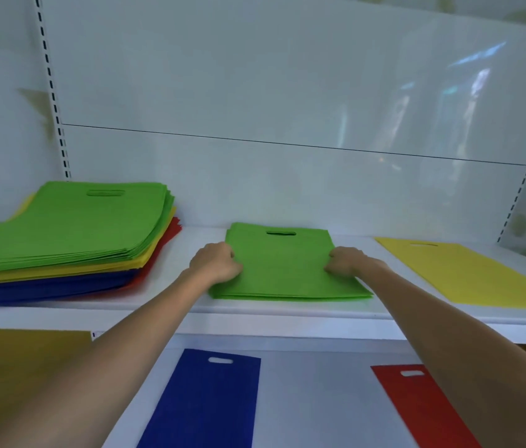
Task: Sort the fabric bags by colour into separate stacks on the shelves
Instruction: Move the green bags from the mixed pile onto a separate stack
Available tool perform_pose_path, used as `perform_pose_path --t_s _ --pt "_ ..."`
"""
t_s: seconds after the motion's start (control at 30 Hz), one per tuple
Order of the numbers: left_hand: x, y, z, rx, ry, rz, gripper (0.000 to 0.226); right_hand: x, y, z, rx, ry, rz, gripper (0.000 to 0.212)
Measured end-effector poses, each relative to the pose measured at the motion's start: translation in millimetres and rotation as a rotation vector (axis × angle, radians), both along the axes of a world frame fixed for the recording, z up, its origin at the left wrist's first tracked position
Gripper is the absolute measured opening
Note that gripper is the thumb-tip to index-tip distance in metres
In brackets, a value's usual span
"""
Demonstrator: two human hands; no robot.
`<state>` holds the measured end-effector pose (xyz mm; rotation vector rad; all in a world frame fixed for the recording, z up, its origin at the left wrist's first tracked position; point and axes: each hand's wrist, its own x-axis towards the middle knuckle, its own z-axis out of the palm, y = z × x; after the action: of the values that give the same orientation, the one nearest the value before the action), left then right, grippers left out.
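My left hand (214, 263) and right hand (347, 261) pinch opposite edges of the green stack (284, 270); I should square its bags evenly.

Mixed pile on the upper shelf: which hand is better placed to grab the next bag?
Probably left. The left hand holds the green stack on the side nearest the mixed pile; the right hand is across it.

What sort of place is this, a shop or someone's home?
Probably a shop or stockroom, not a home: a white retail-style shelf with slotted uprights, and a mixed pile of many fabric bags beside a green stack.
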<state>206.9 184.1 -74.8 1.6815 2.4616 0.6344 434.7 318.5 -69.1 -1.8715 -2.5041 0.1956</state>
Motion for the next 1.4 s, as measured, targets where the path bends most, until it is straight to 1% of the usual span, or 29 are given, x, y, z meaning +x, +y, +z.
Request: perform_pose_path --t_s 0.03,0.07,0.1,0.2,0.27,0.37,0.47,0.53,0.7,0.77,0.83,0.9,0.93,0.97,1.03,1.17,1.23,1.33,1.4 --pt "1 -1 0 0.002 0.003 -0.007 0.011 0 1 0 0.002 0.023 -0.003 0.047" --pt "1 0 0 -0.005 -0.003 -0.001 0.01 0 1 0 0.002 0.041 -0.005 0.047" --pt "1 -2 3 -0.009 0.001 -0.001 0.003 0 1 1 0.012 0.057 -0.006 0.047" --pt "-10 -4 21 0.033 0.014 0.006 0.027 -6 -1 8 0.142 0.133 -0.008 0.047" --pt "-26 -8 39 0.106 0.019 -0.011 0.026 -18 -8 20 0.24 0.254 0.042 0.044" --pt "-58 -22 67 0.19 0.042 -0.006 0.02 -48 -24 44 0.294 0.424 0.129 0.045" --pt "-96 -48 86 0.241 0.08 0.054 0.028 -88 -40 65 0.297 0.507 0.188 0.047" --pt "-129 -70 91 0.253 0.079 0.129 0.023 -121 -51 73 0.296 0.542 0.225 0.047" --pt "-216 -131 85 0.189 0.038 0.307 0.018 -210 -82 81 0.272 0.588 0.308 0.042" --pt "-255 -157 79 0.13 0.025 0.393 0.02 -248 -94 82 0.249 0.589 0.319 0.038" --pt "-284 -176 72 0.07 0.01 0.438 0.026 -279 -103 81 0.209 0.584 0.33 0.032" --pt "-303 -186 64 0.033 -0.01 0.432 0.038 -304 -110 75 0.149 0.534 0.327 0.021" --pt "-310 -188 60 0.028 -0.03 0.415 0.043 -314 -114 71 0.117 0.508 0.313 0.023" --pt "-314 -189 57 0.027 -0.059 0.394 0.047 -323 -116 67 0.09 0.492 0.297 0.03" --pt "-322 -186 51 0.027 -0.102 0.345 0.05 -334 -118 60 0.068 0.456 0.266 0.035" --pt "-330 -178 48 0.084 -0.127 0.296 0.039 -341 -114 52 0.085 0.435 0.158 0.031" --pt "-332 -175 49 0.136 -0.125 0.288 0.031 -342 -110 49 0.051 0.488 0.111 0.03" --pt "-330 -173 49 0.236 -0.092 0.272 0.018 -342 -109 46 0.005 0.602 0.048 0.039" --pt "-329 -170 47 0.268 -0.049 0.253 0.014 -342 -110 45 0.022 0.629 0.012 0.039"
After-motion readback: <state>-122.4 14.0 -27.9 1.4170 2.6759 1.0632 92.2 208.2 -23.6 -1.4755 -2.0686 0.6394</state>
